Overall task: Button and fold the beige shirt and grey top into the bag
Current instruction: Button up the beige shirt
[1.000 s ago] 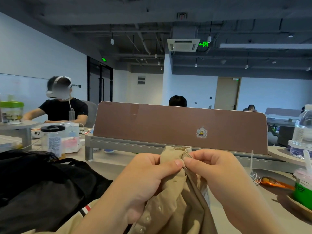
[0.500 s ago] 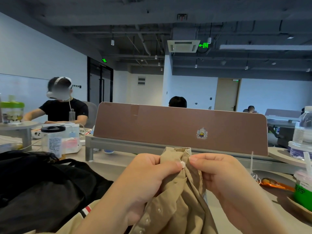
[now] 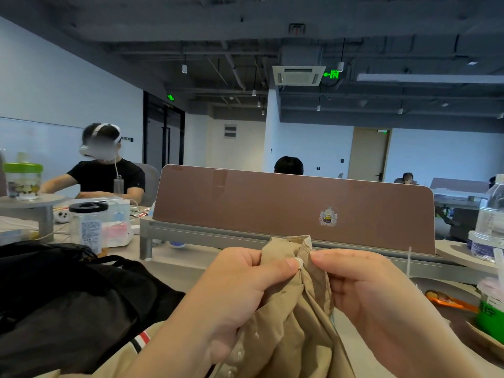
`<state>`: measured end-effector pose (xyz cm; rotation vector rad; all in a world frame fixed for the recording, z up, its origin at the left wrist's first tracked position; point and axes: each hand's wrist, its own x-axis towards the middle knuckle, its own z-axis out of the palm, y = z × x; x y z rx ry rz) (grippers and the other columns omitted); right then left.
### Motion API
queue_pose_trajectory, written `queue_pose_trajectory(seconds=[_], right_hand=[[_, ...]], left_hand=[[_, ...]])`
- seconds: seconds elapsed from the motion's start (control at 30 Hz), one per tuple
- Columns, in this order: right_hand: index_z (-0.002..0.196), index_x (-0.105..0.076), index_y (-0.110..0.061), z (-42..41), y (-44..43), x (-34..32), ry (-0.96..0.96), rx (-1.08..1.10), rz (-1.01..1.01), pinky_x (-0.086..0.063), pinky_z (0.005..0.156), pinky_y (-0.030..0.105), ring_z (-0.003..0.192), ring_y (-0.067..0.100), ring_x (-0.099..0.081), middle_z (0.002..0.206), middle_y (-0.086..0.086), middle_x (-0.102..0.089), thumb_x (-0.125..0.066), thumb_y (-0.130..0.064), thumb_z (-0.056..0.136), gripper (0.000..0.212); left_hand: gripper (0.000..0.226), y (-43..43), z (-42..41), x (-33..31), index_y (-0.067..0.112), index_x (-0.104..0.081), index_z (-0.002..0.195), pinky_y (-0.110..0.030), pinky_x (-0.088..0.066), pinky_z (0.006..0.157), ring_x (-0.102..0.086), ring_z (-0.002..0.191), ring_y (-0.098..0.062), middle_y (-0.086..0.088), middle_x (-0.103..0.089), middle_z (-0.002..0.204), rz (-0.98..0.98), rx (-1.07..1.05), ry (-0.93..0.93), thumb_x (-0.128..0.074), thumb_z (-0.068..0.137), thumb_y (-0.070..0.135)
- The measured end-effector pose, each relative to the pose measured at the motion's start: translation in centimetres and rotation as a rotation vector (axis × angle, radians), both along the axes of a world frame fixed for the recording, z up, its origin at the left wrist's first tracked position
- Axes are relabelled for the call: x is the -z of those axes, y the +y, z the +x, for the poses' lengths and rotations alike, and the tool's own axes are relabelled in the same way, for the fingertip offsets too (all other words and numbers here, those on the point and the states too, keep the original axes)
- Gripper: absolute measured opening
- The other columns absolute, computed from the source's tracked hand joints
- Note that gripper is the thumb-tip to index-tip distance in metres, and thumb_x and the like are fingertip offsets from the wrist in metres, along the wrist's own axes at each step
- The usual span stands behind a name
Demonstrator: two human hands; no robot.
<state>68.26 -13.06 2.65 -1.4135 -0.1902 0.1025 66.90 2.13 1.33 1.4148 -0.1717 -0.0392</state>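
The beige shirt [image 3: 289, 331] hangs bunched between my hands above the desk, its top edge raised and small white buttons showing lower down. My left hand [image 3: 237, 290] pinches the shirt's placket near the top, thumb against a white button. My right hand [image 3: 362, 290] pinches the opposite edge right beside it, fingertips almost touching my left thumb. A black bag [image 3: 62, 304] lies slumped at the left. The grey top is not visible.
A brown divider panel [image 3: 272, 203] stands across the desk behind the shirt. A jar [image 3: 87, 227] and clutter sit at the left. A water bottle [image 3: 491, 214], a green cup [image 3: 491, 315] and an orange spoon [image 3: 450, 300] sit at the right. A person in a headset [image 3: 103, 170] sits at back left.
My hands stay at the shirt's top edge. The right fingers shifted slightly away from the left thumb, and a white button now shows at the thumb tip.
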Motion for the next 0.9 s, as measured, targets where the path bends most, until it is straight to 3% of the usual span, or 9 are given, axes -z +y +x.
queue_pose_trajectory(seconds=[0.23,0.33,0.43,0.57,0.73,0.8,0.9], right_hand=[[0.077,-0.071,0.008,-0.8,0.1,-0.2,-0.076,-0.024,-0.012,-0.056,0.056,0.024,0.059,0.020,-0.068,0.080,0.023,-0.072,-0.063,-0.008,0.078,0.019],[0.077,-0.070,0.009,-0.9,-0.1,-0.4,-0.084,-0.051,-0.039,-0.054,0.060,0.029,0.064,0.020,-0.064,0.081,0.027,-0.068,-0.065,-0.020,0.074,0.029],[0.079,-0.073,0.002,-1.2,-0.8,-0.7,-0.110,-0.121,-0.144,-0.054,0.064,0.028,0.068,0.018,-0.064,0.080,0.014,-0.070,-0.066,-0.027,0.066,0.032],[0.080,-0.079,-0.012,-2.1,-1.5,-1.2,-0.118,-0.171,-0.254,-0.055,0.057,0.021,0.065,0.019,-0.065,0.076,0.008,-0.073,-0.064,-0.021,0.061,0.026],[0.076,-0.072,0.004,-2.1,-1.3,-1.3,-0.033,-0.099,-0.211,-0.045,0.042,0.020,0.042,0.012,-0.049,0.055,0.009,-0.060,-0.062,-0.004,0.081,0.014],[0.072,-0.074,-0.002,-1.8,-1.0,-1.0,-0.050,-0.029,-0.256,-0.048,0.050,0.026,0.048,0.017,-0.053,0.057,0.016,-0.062,-0.063,-0.005,0.083,0.015],[0.069,-0.076,-0.010,-1.4,-0.5,-0.7,-0.116,0.067,-0.352,-0.049,0.067,0.038,0.066,0.025,-0.058,0.080,0.025,-0.070,-0.066,-0.008,0.082,0.017]], left_hand=[[0.022,0.2,0.2,0.2,-0.008,-0.072,0.083,-0.028,-0.055,0.059,-0.065,0.067,-0.026,-0.024,-0.072,0.083,-0.037,-0.011,0.002,-0.067,0.083,0.013],[0.020,0.2,0.2,0.2,-0.007,-0.073,0.084,-0.028,-0.055,0.060,-0.065,0.069,-0.026,-0.024,-0.072,0.084,-0.028,-0.027,-0.015,-0.067,0.083,0.012],[0.021,0.2,0.2,0.2,-0.007,-0.072,0.087,-0.032,-0.055,0.067,-0.065,0.074,-0.028,-0.025,-0.072,0.090,0.000,-0.037,-0.028,-0.068,0.083,0.014],[0.017,0.2,0.3,0.4,0.000,-0.075,0.086,-0.037,-0.053,0.075,-0.067,0.077,-0.027,-0.022,-0.074,0.089,0.063,-0.040,-0.055,-0.068,0.084,0.015],[0.014,-0.2,0.3,0.6,0.004,-0.076,0.081,-0.028,-0.054,0.064,-0.069,0.070,-0.019,-0.013,-0.075,0.081,0.085,-0.005,-0.084,-0.068,0.084,0.015],[0.013,-0.3,0.3,0.6,0.002,-0.076,0.082,-0.024,-0.053,0.060,-0.067,0.068,-0.018,-0.013,-0.075,0.079,0.069,0.008,-0.081,-0.068,0.083,0.013],[0.012,-0.2,0.4,0.7,0.003,-0.076,0.080,-0.025,-0.052,0.060,-0.066,0.068,-0.018,-0.013,-0.074,0.079,0.075,-0.006,-0.089,-0.070,0.082,0.013]])
